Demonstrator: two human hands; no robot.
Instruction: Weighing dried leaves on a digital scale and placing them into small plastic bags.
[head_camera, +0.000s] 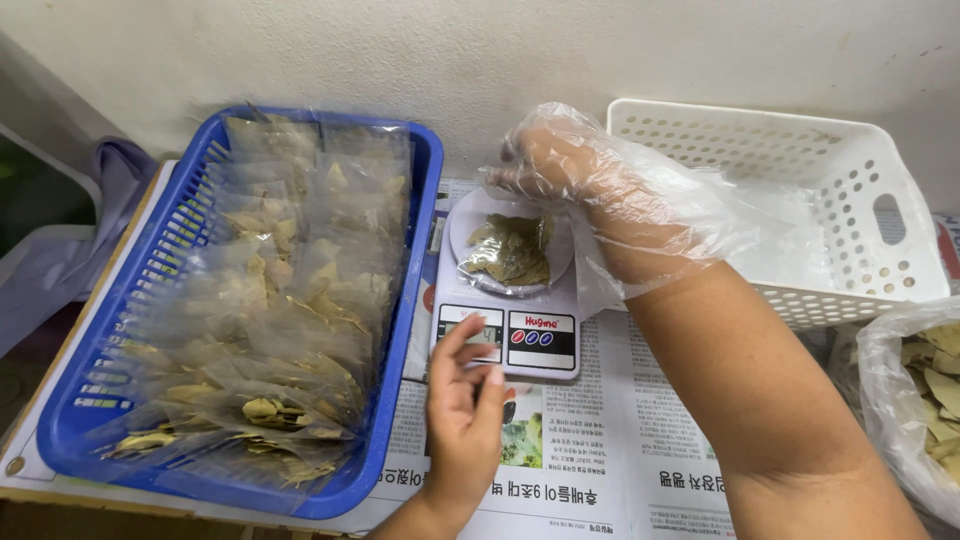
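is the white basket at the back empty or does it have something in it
Empty, as far as it shows: the white basket shows only bare perforated walls inside. The gloved right hand hides its near left corner.

A blue plastic basket (400, 330) on the left, packed with clear packets of dried leaves (280, 300). A white perforated basket (850, 180) at the right rear. Newspaper sheets (620, 470) cover the desk. A clear bag of loose leaves (925, 390) at the right edge
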